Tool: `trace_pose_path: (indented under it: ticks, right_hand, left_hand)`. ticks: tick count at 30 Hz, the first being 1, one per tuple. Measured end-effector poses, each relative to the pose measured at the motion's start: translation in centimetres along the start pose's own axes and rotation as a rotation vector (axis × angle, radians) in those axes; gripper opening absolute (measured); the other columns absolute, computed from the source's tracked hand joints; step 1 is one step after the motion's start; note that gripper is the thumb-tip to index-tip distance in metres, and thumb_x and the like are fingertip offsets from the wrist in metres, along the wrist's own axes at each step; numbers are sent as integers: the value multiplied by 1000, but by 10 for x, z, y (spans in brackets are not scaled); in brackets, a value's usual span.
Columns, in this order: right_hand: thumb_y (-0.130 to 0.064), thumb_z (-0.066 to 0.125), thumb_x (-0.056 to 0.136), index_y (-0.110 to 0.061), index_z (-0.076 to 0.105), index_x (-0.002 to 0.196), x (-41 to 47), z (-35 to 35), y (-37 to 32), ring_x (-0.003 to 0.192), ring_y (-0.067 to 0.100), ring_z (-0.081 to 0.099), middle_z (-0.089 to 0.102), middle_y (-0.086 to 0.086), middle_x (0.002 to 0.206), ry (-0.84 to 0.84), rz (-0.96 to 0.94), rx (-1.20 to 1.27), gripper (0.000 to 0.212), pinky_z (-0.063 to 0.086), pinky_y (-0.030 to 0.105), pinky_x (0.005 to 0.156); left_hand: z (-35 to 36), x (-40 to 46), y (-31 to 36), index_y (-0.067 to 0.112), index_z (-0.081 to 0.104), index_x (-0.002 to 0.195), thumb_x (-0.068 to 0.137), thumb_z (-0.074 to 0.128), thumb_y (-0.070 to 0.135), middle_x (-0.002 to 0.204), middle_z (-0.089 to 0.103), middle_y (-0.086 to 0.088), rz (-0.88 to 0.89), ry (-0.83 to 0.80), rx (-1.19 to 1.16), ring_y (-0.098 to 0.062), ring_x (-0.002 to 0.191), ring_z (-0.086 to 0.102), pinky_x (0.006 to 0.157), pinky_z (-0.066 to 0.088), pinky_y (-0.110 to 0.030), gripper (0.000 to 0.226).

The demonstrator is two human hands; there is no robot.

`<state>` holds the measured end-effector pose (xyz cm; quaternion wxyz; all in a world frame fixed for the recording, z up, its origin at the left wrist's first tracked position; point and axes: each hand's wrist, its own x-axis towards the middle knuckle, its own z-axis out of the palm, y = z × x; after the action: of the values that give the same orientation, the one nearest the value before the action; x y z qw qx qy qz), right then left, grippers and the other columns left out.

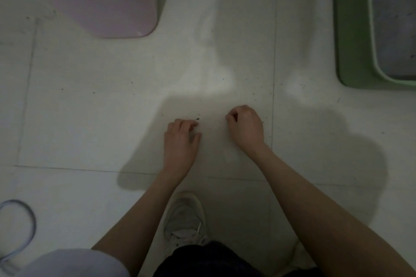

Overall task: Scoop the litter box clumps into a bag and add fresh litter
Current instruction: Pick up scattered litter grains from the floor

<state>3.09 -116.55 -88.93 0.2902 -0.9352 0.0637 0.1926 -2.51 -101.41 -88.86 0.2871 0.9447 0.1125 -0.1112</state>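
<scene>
Both hands' fingers curled at floor: left hand (181, 139) loosely, right hand (246, 127) pinched.

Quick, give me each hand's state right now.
Left hand: open, fingers loosely curled over the floor tile, holding nothing visible.
Right hand: fingers curled under; whether they pinch anything cannot be told.

Floor (90, 119) of large pale tiles, thin grout lines running across and down; dim, uneven light, a brighter patch near the middle, soft-edged shadows spreading right and lower left; dark specks scattered over the tiles, thickest near centre and toward the right; pale pink mat (94, 0) with rounded corner lying flat at upper left; loop of light blue cable (31, 216) at lower left edge.
</scene>
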Motion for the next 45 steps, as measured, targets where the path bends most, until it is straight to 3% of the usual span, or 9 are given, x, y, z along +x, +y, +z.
trace_pose_path:
  ticks: [3, 7, 9, 16, 19, 25, 32, 41, 45]
  right_hand:
    - [-16, 56, 91, -4, 67, 94, -5, -12, 7, 81, 13, 53, 62, 4, 88, 40, 184, 354, 17, 38, 20, 74]
    - [-1, 51, 91, -5, 59, 76, -19, -40, 27, 52, 9, 55, 64, 1, 58, -50, 561, 1446, 18, 43, 18, 50]
    - [2, 46, 92, -5, 57, 77, -23, -52, 40, 53, 7, 60, 67, 1, 60, -126, 565, 1556, 19, 47, 15, 51]
    - [7, 34, 89, -2, 56, 74, -28, -70, 77, 51, 9, 61, 66, 2, 55, 28, 579, 1518, 28, 48, 15, 50]
    - [2, 43, 88, -4, 59, 70, -32, -68, 86, 53, 13, 53, 62, 3, 55, 144, 568, 1235, 24, 41, 20, 52]
    - [-14, 59, 86, -12, 67, 89, -42, -56, 96, 75, 14, 54, 60, 0, 77, 176, 468, 511, 8, 42, 24, 72]
    - [-17, 69, 81, -6, 66, 96, -44, -35, 81, 76, 13, 50, 55, 1, 79, 158, 320, 276, 19, 39, 23, 74]
    - [-15, 59, 88, -2, 66, 91, -45, -29, 81, 83, 23, 55, 64, 12, 88, 142, 200, 136, 15, 33, 23, 71]
    - [-11, 59, 88, -9, 63, 77, -35, -47, 75, 62, 10, 48, 55, -1, 66, 187, 458, 758, 12, 36, 17, 57]
  left_hand:
    - [11, 2, 15, 15, 68, 89, 76, 59, 29, 88, 63, -6, 92, 7, 97, -32, 89, 55, 74, 30, -34, 21]
    - [27, 11, 24, 17, 67, 84, 71, 65, 32, 84, 61, -5, 143, 49, 140, -29, 90, 48, 73, 27, -33, 20]
    - [30, 15, 26, 16, 67, 83, 72, 67, 31, 84, 61, -6, 124, 33, 122, -31, 91, 49, 74, 27, -34, 19]
    - [31, 21, 34, 13, 71, 83, 80, 66, 27, 86, 61, -9, 94, -17, 146, -33, 96, 47, 79, 34, -38, 15]
    - [31, 22, 37, 9, 70, 86, 84, 63, 23, 92, 61, -12, 74, -60, 116, -33, 99, 45, 84, 31, -35, 16]
    - [23, 14, 60, 8, 64, 79, 82, 66, 9, 75, 62, -2, -205, -118, -558, -10, 69, 55, 68, 41, -17, 4]
    - [29, 11, 71, 9, 60, 82, 85, 56, -5, 74, 62, -8, -434, -252, -957, -12, 62, 56, 59, 50, -15, 16]
    - [35, 39, 88, 13, 66, 90, 87, 59, 15, 77, 61, 1, -157, -145, -536, -7, 68, 55, 66, 43, -13, 8]
    - [46, 69, 105, 7, 65, 95, 84, 63, 17, 78, 57, -1, 33, -81, -351, -11, 73, 51, 65, 36, -9, 15]
